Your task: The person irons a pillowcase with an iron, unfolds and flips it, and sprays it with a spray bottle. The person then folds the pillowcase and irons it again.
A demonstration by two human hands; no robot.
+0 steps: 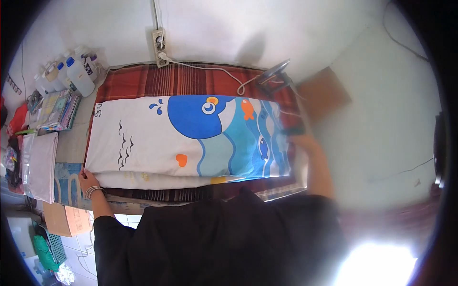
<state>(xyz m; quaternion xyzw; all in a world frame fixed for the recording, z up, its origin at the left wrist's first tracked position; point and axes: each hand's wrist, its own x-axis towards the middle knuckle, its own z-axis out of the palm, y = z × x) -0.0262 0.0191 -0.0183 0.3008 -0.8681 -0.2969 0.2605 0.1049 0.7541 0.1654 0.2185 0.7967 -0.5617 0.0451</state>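
A folded cloth (148, 138) printed with a blue whale, fish and waves lies spread across a red-brown striped blanket (138, 81). At its near left corner my left hand (87, 182) pinches the edge of the fabric; bracelets circle that wrist. My right hand (301, 141) is at the cloth's right end, smeared by motion, and its fingers cannot be made out. Beyond it, at the back right, a clothes iron (274, 76) stands tilted up, with a white cord running from it.
A power strip (159, 47) on the wall holds the cord's plug. Several plastic bottles (78, 76) and a stack of folded cloths (59, 110) sit at the left. Nearer lies a pale folded cloth (42, 167). Below is a cardboard box (69, 220) on the floor.
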